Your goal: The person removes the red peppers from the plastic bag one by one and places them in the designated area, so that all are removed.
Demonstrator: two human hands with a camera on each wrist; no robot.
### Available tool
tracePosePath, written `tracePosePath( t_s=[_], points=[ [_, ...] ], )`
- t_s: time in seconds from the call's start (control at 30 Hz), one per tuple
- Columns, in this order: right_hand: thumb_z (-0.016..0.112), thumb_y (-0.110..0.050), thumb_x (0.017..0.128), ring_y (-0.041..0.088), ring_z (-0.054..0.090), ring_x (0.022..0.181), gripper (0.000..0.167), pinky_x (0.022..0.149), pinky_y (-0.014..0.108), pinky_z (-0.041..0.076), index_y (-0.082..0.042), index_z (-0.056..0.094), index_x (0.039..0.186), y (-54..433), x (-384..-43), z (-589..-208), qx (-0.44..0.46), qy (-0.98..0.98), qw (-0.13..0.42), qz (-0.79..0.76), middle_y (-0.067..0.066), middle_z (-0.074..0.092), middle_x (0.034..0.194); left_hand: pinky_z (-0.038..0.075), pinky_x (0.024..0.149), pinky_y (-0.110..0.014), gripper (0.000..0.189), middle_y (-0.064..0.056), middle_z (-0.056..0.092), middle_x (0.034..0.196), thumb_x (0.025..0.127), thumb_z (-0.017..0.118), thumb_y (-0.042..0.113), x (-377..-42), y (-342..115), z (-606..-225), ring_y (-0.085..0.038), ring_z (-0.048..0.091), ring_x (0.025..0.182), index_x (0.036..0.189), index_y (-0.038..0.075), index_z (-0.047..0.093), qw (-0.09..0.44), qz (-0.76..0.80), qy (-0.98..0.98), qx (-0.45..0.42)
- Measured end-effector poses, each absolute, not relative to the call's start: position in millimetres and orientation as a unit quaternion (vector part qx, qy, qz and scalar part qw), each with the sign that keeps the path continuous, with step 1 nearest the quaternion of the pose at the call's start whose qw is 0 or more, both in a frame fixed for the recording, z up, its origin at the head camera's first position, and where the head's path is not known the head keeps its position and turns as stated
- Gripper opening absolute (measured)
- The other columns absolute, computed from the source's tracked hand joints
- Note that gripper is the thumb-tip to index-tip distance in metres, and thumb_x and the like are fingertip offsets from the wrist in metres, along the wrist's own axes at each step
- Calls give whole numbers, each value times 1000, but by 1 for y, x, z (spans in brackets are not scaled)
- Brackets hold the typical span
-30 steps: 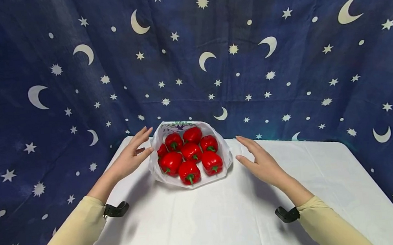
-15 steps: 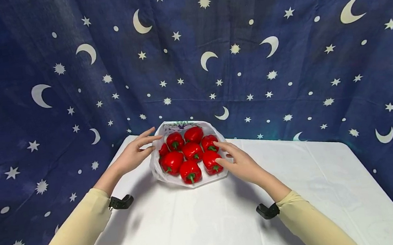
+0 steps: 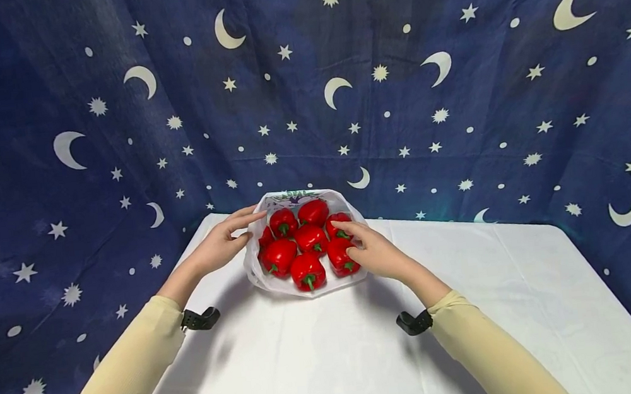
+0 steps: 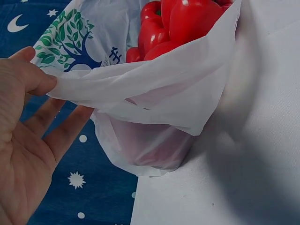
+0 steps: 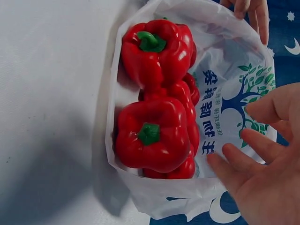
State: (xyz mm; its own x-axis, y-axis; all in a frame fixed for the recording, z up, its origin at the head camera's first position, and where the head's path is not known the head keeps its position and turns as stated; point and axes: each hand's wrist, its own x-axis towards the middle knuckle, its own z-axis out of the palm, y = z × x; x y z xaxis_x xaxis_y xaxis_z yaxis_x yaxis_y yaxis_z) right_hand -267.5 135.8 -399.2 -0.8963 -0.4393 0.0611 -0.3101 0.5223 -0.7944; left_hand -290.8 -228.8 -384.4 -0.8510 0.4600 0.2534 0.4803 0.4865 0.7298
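A white plastic bag (image 3: 253,273) lies with its mouth wide, holding several red bell peppers (image 3: 310,238) with green stems. At the bag's left side, my left hand (image 3: 216,246) pinches the rim; in the left wrist view (image 4: 28,126) the bag's edge lies between its thumb and fingers. My right hand (image 3: 380,253) reaches over the right rim with fingers loosely spread. Near its thumb sits the front-right bell pepper (image 3: 340,258). From the right wrist view, the fingers (image 5: 229,168) hover over the bag's printed inner side, apart from the peppers.
A white cloth covers the table (image 3: 331,360). Behind and to the left hangs a dark blue curtain (image 3: 305,90) with moons and stars. Each wrist carries a black strap mount, the left one (image 3: 200,319) and the right one (image 3: 414,323).
My right hand has moved left, from beside the bag to over its right rim. My left hand has shifted slightly right onto the left rim and taken hold of it.
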Motion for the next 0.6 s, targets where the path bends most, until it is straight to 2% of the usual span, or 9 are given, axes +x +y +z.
tracePosePath(
  t_s=[0.13,0.3,0.4,0.5,0.6],
  points=[
    [57,-7,93,35,39,142,68,109,54,41,-24,43,158,138,-271,-398,-212,877,99,-419,5,37,161,38,109,-57,54,-9,33,163,100,53,-6,-292,-229,-385,-35,35,146,149,17,56,13,-432,-857,-281],
    [61,-9,93,32,41,140,69,109,52,41,-24,42,158,144,-275,-400,-216,890,106,-387,7,36,161,40,107,-56,56,-5,32,163,100,53,-6,-293,-227,-385,-35,37,145,150,19,56,13,-433,-854,-287],
    [67,-11,93,33,39,141,71,109,52,41,-20,41,158,147,-278,-401,-222,894,109,-375,9,37,159,45,96,-48,55,-4,31,164,100,52,-5,-293,-227,-384,-31,35,146,150,18,55,12,-424,-860,-285],
    [71,-13,91,34,35,144,76,110,54,39,-14,39,159,148,-281,-404,-223,895,119,-368,12,36,159,43,82,-40,53,-3,31,164,100,52,-5,-291,-228,-383,-28,36,145,149,16,56,10,-415,-865,-283],
    [74,-14,89,36,33,146,82,111,55,38,-12,34,161,149,-283,-407,-219,894,138,-365,14,34,161,43,78,-36,54,-3,32,164,99,51,-5,-290,-228,-382,-26,38,143,148,15,57,5,-411,-866,-284]
  ],
)
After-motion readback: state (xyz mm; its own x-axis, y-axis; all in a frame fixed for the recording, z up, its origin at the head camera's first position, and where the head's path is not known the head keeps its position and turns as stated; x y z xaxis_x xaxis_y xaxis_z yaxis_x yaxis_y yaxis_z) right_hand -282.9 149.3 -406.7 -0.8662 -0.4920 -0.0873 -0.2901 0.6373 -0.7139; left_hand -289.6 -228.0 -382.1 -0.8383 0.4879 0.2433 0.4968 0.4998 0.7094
